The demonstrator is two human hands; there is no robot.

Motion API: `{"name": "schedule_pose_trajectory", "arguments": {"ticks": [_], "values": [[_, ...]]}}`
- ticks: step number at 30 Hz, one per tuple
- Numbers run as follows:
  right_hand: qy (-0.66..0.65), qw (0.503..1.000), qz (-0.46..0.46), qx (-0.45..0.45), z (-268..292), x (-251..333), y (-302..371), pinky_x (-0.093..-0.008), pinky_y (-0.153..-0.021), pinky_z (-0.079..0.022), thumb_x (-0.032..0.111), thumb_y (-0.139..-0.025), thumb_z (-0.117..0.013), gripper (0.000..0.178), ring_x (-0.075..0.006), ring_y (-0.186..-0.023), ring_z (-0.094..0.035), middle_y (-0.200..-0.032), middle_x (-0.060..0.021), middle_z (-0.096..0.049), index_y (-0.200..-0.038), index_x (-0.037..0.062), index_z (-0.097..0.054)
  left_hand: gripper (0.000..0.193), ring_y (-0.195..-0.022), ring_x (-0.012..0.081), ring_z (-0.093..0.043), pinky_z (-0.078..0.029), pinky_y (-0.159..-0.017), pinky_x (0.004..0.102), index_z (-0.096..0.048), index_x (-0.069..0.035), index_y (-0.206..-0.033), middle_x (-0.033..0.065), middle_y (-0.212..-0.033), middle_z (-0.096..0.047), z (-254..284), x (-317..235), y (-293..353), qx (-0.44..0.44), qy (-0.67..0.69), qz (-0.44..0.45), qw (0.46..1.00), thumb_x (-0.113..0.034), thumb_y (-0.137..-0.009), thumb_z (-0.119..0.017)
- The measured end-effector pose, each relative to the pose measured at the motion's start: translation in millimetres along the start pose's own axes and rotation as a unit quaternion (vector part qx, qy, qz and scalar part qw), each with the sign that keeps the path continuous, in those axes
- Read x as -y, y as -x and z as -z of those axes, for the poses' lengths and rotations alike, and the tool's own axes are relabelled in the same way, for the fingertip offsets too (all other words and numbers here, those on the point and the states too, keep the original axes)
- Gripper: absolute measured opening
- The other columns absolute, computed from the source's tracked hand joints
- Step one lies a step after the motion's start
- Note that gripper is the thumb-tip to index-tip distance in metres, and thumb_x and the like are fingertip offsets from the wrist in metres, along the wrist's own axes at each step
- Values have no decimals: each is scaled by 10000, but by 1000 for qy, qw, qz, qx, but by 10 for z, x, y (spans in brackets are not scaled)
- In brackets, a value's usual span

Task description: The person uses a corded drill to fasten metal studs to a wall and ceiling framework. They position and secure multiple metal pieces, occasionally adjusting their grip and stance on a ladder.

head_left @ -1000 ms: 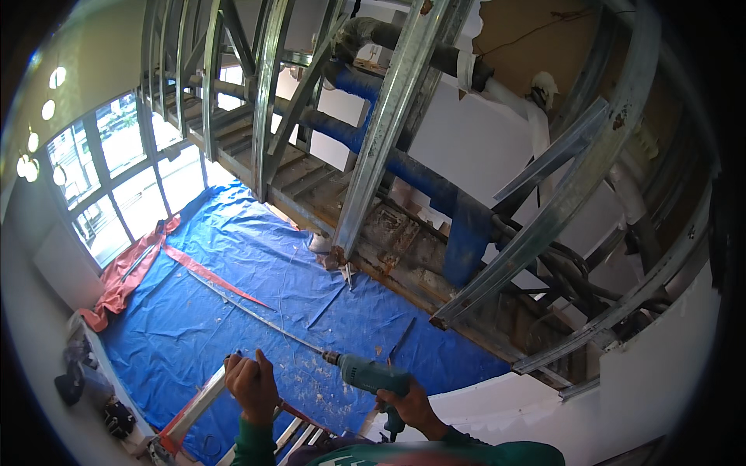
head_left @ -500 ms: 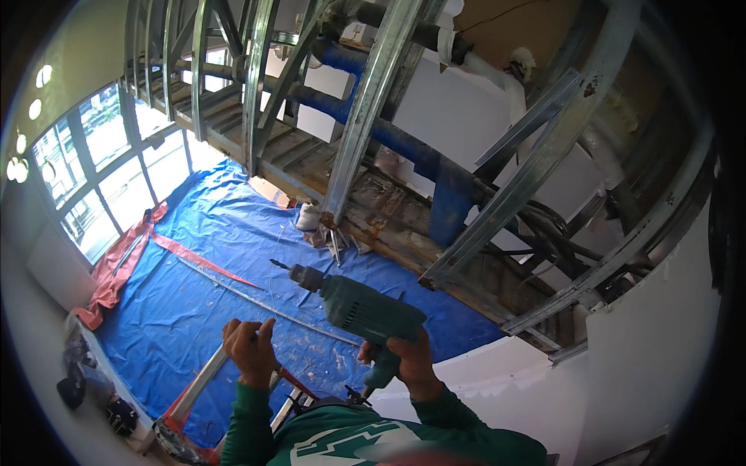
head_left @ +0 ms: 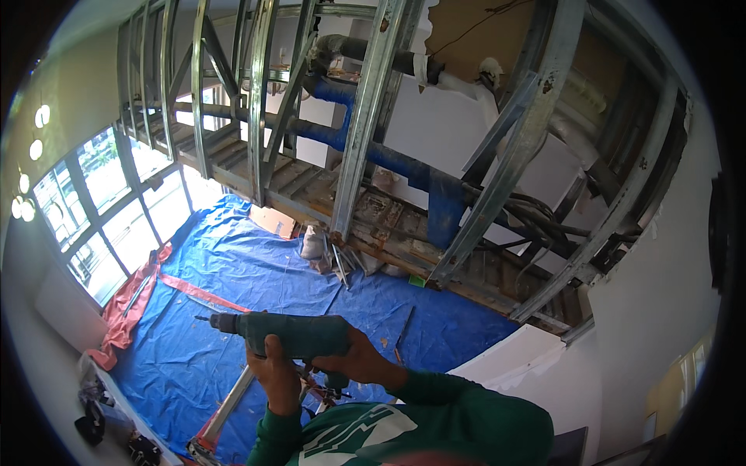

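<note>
A dark green power drill point(head_left: 303, 332) lies nearly level in front of my chest, its chuck and thin bit point(head_left: 203, 318) pointing left. At its rear, my right hand point(head_left: 359, 359) is wrapped round the handle, which is largely hidden. My left hand point(head_left: 275, 374) grips the drill's body from below, just behind the chuck, with the thumb up along its near side. The bit touches nothing; blue sheeting shows far beneath it.
Metal studs point(head_left: 365, 116) rise from a rusty, debris-strewn ledge point(head_left: 311, 190) ahead, with a blue-wrapped pipe point(head_left: 400, 161) behind them. Far below, a blue tarp point(head_left: 233, 252) covers the floor. A ladder point(head_left: 231, 404) stands under me. White wall panels point(head_left: 559, 373) are at right, tall windows point(head_left: 105, 210) at left.
The drill has moved left and swung from a tilt to nearly level. My left hand, empty before, has come up and taken hold of its front.
</note>
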State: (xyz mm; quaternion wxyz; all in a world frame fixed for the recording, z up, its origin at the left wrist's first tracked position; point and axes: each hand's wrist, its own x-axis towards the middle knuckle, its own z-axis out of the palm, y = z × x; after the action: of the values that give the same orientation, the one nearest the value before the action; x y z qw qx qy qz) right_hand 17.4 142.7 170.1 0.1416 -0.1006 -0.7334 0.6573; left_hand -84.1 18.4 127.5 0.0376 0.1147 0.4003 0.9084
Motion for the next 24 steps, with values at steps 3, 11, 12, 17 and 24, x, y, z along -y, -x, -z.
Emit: {"name": "schedule_pose_trajectory", "arguments": {"ticks": [3,11,12,17,24], "values": [[110,979,122,117,93,212,-101,-428,-1052,-597,210,-951,-879,696,-253,-1168,-759,-1278,-135,-766,-1537,46,-541,510,-926,192,-702,-592,-845,359,-626,-11,-1266,60,-1048,-696,5,-157,-136,-18,88,30,996,-442,-1033,-767],[372,701,427,-434,1928,1957,-1297,-440,-1032,-585,281,-1062,-745,479,-341,-1231,-729,-1335,-226,-737,-1402,-43,-647,329,-872,146,-670,-564,-779,333,-650,-16,-1205,38,-1009,-679,250,-43,-356,-40,-21,-25,999,-269,-1034,-769],[433,646,404,-482,2126,2181,-1527,-475,-1078,-555,298,-1023,-782,551,-375,-1290,-687,-1379,-251,-706,-1419,-54,-630,335,-878,143,-666,-561,-777,329,-650,-6,-1222,39,-1017,-682,238,0,-324,-40,-46,-32,998,-248,-1028,-777],[652,480,289,-512,2701,2766,-2445,-551,-1078,-504,324,-863,-904,839,-434,-1304,-632,-1415,-307,-636,-1522,-48,-543,384,-952,141,-661,-550,-859,324,-651,8,-1317,35,-1092,-689,146,78,-261,-53,-102,-53,992,-221,-1034,-772],[774,391,235,-440,3141,2988,-2750,-564,-949,-517,242,-943,-773,640,-396,-1017,-729,-1069,-202,-762,-1493,-11,-567,662,-982,155,-682,-581,-820,319,-530,127,-1447,102,-1148,-710,173,171,-276,-66,-86,-23,994,-174,-961,-865]]}}
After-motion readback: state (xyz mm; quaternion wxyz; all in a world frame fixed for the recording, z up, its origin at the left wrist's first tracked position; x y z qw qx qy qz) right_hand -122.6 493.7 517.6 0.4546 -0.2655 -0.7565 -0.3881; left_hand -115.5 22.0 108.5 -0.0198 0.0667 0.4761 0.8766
